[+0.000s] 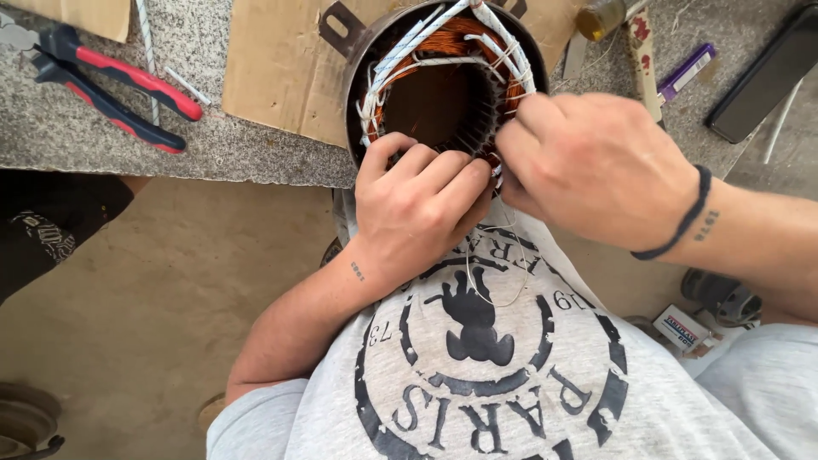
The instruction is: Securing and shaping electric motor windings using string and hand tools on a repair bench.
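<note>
Motor stator [443, 94]: top rim cut by frame edge. Near rim hidden under my left hand [422, 204] and right hand [592, 166]; can't see fingertips or what they pinch. Phone [767, 72], far right of grip, runs off frame.

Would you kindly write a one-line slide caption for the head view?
Both hands, left hand and right hand, work the copper windings of a motor stator; red-handled pliers lie aside.

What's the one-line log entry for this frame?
left hand: gripping stator rim | right hand: pinching at copper winding edge | pliers: lying on stone bench, untouched
</note>
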